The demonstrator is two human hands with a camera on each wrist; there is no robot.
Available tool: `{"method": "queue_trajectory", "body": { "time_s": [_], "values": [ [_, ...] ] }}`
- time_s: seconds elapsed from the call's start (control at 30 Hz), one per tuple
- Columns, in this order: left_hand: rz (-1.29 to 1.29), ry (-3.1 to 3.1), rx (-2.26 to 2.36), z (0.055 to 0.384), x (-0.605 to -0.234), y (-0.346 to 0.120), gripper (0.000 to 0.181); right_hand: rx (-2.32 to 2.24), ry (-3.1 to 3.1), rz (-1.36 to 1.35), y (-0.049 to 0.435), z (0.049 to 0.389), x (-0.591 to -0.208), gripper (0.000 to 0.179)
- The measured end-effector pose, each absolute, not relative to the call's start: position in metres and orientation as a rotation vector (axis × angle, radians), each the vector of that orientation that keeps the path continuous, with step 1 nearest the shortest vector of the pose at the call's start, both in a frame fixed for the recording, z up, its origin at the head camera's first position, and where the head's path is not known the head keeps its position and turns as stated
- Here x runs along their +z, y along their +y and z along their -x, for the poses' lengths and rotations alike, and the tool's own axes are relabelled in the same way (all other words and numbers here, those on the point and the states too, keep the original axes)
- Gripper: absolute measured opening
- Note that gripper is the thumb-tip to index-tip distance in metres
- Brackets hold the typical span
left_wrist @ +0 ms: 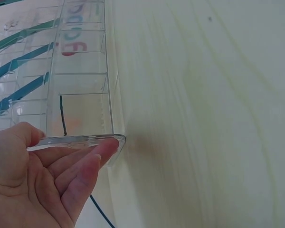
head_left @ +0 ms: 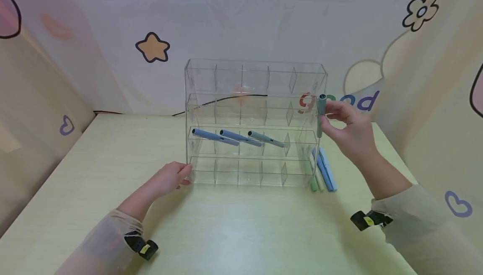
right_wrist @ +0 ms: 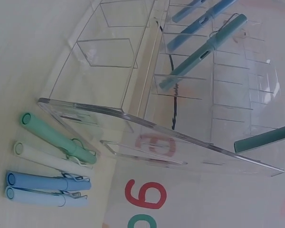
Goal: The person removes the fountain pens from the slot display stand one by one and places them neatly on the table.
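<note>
A clear tiered pen rack (head_left: 252,157) stands upright on the table. At its lower left corner my left hand (head_left: 171,178) pinches the side panel, thumb on one face and fingers on the other. My right hand (head_left: 352,130) holds a teal pen (head_left: 321,115) upright between thumb and fingers, beside the rack's right side panel. In the right wrist view only part of this pen shows, and the hand is out of sight. Two blue pens (head_left: 215,136) and a grey-green pen (head_left: 266,138) lie slanted in separate compartments of the second tier from the bottom.
Right of the rack, a green pen (right_wrist: 57,137), a whitish pen (right_wrist: 52,158), a blue pen (right_wrist: 45,181) and a light blue pen (right_wrist: 42,196) lie side by side on the table (head_left: 241,229). A printed cloth (head_left: 256,19) hangs behind.
</note>
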State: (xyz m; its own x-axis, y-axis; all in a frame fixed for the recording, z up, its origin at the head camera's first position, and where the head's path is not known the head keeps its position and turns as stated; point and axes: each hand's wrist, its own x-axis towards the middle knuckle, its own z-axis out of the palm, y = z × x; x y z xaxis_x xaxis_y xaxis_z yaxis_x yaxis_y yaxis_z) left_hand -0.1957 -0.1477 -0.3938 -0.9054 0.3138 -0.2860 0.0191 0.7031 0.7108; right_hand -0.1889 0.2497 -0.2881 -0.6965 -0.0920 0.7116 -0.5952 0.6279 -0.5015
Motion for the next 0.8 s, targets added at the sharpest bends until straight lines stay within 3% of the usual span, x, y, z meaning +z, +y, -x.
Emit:
{"method": "queue_trajectory", "body": {
  "time_s": [0.8],
  "values": [
    [-0.277, 2.539, 1.026, 0.194, -0.392, -0.147, 0.041, 1.196, -2.433, -0.117, 0.299, 0.190, -0.313, 0.029]
  ]
}}
